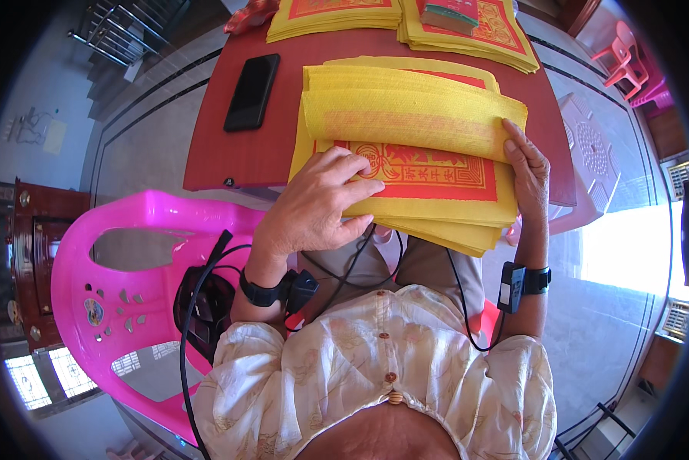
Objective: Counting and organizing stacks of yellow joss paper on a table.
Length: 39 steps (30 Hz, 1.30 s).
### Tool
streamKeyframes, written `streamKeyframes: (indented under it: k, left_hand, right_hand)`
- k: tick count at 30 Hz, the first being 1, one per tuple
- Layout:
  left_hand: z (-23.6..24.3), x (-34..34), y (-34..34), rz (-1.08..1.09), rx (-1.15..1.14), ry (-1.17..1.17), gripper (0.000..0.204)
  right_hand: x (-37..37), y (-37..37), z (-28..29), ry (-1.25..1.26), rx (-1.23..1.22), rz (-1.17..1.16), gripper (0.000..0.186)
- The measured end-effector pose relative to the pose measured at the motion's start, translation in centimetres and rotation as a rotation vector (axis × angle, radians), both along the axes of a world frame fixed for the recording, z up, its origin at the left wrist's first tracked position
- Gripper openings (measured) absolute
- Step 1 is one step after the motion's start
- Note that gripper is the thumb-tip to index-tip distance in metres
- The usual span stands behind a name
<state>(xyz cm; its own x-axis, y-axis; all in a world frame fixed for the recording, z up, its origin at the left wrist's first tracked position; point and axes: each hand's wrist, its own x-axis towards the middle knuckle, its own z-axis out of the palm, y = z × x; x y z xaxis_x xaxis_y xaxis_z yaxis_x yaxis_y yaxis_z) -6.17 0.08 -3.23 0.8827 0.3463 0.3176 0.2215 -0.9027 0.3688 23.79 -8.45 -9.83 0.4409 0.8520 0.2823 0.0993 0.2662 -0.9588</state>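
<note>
A stack of yellow paper sheets (429, 211) with red printed panels lies at the table's near edge, partly overhanging it. The top sheet (413, 115) is curled away from me, its plain yellow back showing above a red panel. My left hand (317, 195) rests on the stack's left side, fingers apart over the red print, thumb near the front edge. At the right edge, my right hand (530, 172) pinches the curled sheet between thumb and fingers. Whether it holds more than one sheet is unclear.
On the red table (214, 153) lies a black phone (252, 92). Farther back are two more yellow paper stacks (333, 23), one topped by a small red-green pack (452, 14). A pink chair (129, 215) stands left, a pale plastic stool (590, 146) right. Black cables (185, 368) hang around my arms.
</note>
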Motion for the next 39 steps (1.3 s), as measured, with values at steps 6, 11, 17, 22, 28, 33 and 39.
streamKeyframes:
  k: [6,11,17,22,28,33,39]
  left_hand:
    - [0.1,-0.1,0.3,-0.009,-0.016,-0.026,0.036]
    - [-0.3,-0.4,0.9,-0.024,-0.051,-0.110,0.031]
    - [-0.4,-0.8,1.1,0.032,-0.072,-0.207,0.026]
    - [0.1,-2.0,1.8,0.071,-0.014,-0.238,0.029]
    - [0.2,-2.4,2.2,0.128,-0.021,-0.347,0.025]
    - [0.0,-1.9,2.2,0.175,-0.031,-0.432,0.018]
    - [-0.1,-1.5,2.2,0.213,-0.006,-0.494,0.012]
  right_hand:
    - [-0.1,-0.2,0.2,-0.015,0.017,-0.006,0.027]
    - [0.0,-0.3,0.0,-0.053,0.012,-0.012,0.027]
    - [0.0,-0.3,0.1,-0.074,0.008,-0.030,0.026]
    - [-0.2,-0.5,0.3,-0.032,-0.011,-0.017,0.026]
    - [-0.2,-0.4,0.3,-0.028,0.002,-0.009,0.026]
    - [0.1,-0.4,0.0,-0.024,-0.006,-0.004,0.026]
    - [-0.2,-0.5,0.5,0.007,-0.010,0.012,0.025]
